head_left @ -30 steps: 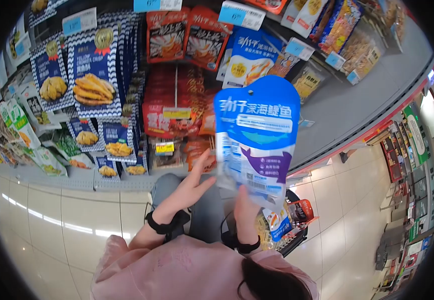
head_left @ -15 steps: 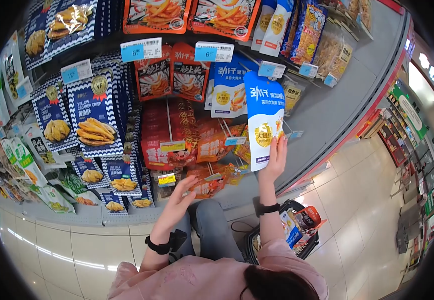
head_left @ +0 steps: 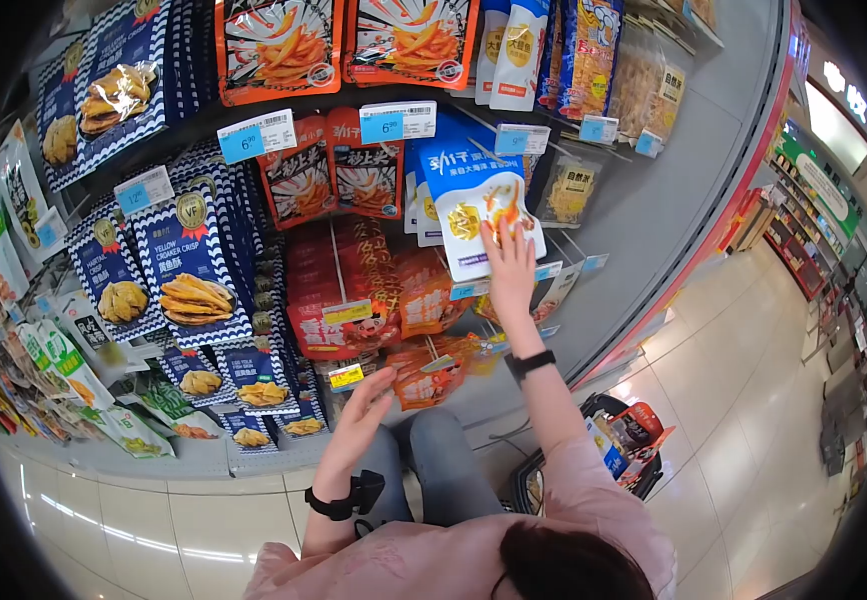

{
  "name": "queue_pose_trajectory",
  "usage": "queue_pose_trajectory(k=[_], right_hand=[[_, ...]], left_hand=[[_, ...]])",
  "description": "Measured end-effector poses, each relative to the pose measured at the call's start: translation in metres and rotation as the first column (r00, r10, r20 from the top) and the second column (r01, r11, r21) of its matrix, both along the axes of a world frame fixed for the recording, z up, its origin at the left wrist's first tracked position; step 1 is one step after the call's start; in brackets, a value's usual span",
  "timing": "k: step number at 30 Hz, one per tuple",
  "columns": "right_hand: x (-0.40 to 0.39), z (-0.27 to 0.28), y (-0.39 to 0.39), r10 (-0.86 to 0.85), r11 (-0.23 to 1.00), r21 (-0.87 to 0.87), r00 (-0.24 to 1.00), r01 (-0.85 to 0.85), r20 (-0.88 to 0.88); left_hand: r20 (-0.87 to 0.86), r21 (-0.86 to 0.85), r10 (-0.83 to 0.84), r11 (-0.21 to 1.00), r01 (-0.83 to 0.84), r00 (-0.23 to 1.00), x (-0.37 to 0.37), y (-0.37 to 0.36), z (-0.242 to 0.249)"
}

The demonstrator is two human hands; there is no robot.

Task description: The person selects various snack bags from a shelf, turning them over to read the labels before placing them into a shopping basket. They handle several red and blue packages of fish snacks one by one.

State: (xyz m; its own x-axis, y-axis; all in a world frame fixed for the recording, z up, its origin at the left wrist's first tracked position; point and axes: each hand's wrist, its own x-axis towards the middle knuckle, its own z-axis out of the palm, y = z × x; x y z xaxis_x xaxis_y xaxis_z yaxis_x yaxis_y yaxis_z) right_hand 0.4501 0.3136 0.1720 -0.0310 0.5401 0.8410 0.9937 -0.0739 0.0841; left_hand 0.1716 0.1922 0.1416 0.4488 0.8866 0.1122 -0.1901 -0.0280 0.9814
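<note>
My right hand (head_left: 511,262) is on the lower right part of a blue and white snack bag (head_left: 476,205). Its fingers lie across the front; the thumb is hidden. The bag tilts slightly, in front of similar blue bags on the rack and just under a price tag (head_left: 523,139). Holding nothing, my left hand (head_left: 362,412) hovers by the lower edge of the rack, fingers extended and slightly bent. Beside its fingertips hang orange-red snack bags (head_left: 428,375) and a yellow price tag (head_left: 347,376).
Red pouches (head_left: 365,165) and navy fish crisp bags (head_left: 191,260) hang left of the blue bag. A clear-fronted packet (head_left: 571,190) hangs to its right. A basket (head_left: 527,480) with several packets stands on the floor by my right arm. The shelf's red edge (head_left: 699,262) curves along the right.
My right hand has moved the blue and white bag left and up, onto the similar bags on the rack. My left hand stays low, roughly in place. The view has shifted slightly.
</note>
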Motion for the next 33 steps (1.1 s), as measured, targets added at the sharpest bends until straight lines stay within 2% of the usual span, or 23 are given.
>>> queue_pose_trajectory(k=[3,5,7,11,15,17,19,21,22,23,25,26,27,28,29,31,32,33], right_hand=[[0.002,-0.01,0.023,0.041,0.997,-0.066,0.999,-0.04,0.004],[0.005,-0.018,0.03,0.038,0.982,-0.186,0.998,-0.027,0.055],[0.01,-0.023,0.026,0.046,0.979,-0.2,0.998,-0.038,0.037],[0.031,-0.036,-0.009,-0.024,0.995,-0.105,0.978,0.002,-0.208],[0.087,-0.1,-0.074,-0.224,0.975,-0.099,0.898,0.201,-0.378],[0.125,-0.154,-0.124,-0.403,0.914,-0.245,0.78,0.323,-0.478],[0.155,-0.206,-0.18,-0.592,0.806,-0.394,0.575,0.443,-0.565],[0.186,-0.274,-0.241,-0.649,0.746,-0.454,0.376,0.488,-0.662],[0.193,-0.297,-0.273,-0.73,0.655,-0.588,0.197,0.475,-0.654],[0.192,-0.313,-0.297,-0.77,0.557,-0.649,0.03,0.519,-0.637],[0.19,-0.346,-0.345,-0.807,0.43,-0.8,-0.219,0.418,-0.548],[0.192,-0.38,-0.365,-0.739,0.462,-0.759,-0.275,0.458,-0.615],[0.216,-0.469,-0.397,-0.583,0.649,-0.596,-0.194,0.472,-0.789],[0.207,-0.49,-0.411,-0.63,0.611,-0.615,-0.164,0.498,-0.759],[0.195,-0.5,-0.416,-0.673,0.575,-0.629,-0.134,0.523,-0.727],[0.175,-0.495,-0.422,-0.332,0.731,-0.514,-0.425,0.449,-0.842],[0.173,-0.5,-0.424,-0.399,0.716,-0.507,-0.315,0.479,-0.861],[0.169,-0.489,-0.42,-0.396,0.711,-0.509,-0.323,0.484,-0.86]], left_hand=[[-0.036,0.025,0.01,1.0,-0.009,0.999,-0.002,0.0,0.002],[-0.03,0.013,0.026,1.0,-0.026,0.999,-0.005,0.002,-0.001],[-0.03,0.007,0.034,0.999,-0.034,0.999,-0.007,0.003,-0.001],[-0.016,0.009,0.035,0.999,-0.035,0.999,-0.008,0.007,-0.009],[-0.019,-0.019,-0.001,1.0,0.001,1.0,-0.002,0.007,-0.012],[-0.04,-0.018,-0.01,1.0,0.009,0.999,0.001,0.008,-0.013],[-0.071,0.004,-0.03,1.0,0.031,0.997,0.004,0.01,-0.02],[-0.086,-0.075,-0.058,0.996,0.052,0.995,0.008,0.01,-0.019],[-0.1,-0.082,-0.053,0.996,0.045,0.994,0.01,0.011,-0.024],[-0.125,-0.081,-0.055,0.996,0.045,0.991,0.012,0.011,-0.026],[-0.191,-0.035,-0.031,0.999,0.025,0.981,0.017,0.012,-0.031],[-0.207,-0.033,-0.004,0.999,-0.003,0.978,0.019,0.012,-0.035],[-0.212,-0.045,-0.002,0.999,-0.008,0.977,0.018,0.015,-0.039],[-0.22,-0.091,0.001,0.996,-0.022,0.975,0.017,0.017,-0.041],[-0.228,-0.133,0.007,0.99,-0.038,0.974,0.016,0.019,-0.042],[-0.214,-0.144,0.054,0.986,-0.086,0.975,0.013,0.023,-0.047],[-0.218,-0.151,0.061,0.984,-0.095,0.974,0.012,0.025,-0.049],[-0.223,-0.157,0.07,0.982,-0.107,0.972,0.01,0.026,-0.05]])
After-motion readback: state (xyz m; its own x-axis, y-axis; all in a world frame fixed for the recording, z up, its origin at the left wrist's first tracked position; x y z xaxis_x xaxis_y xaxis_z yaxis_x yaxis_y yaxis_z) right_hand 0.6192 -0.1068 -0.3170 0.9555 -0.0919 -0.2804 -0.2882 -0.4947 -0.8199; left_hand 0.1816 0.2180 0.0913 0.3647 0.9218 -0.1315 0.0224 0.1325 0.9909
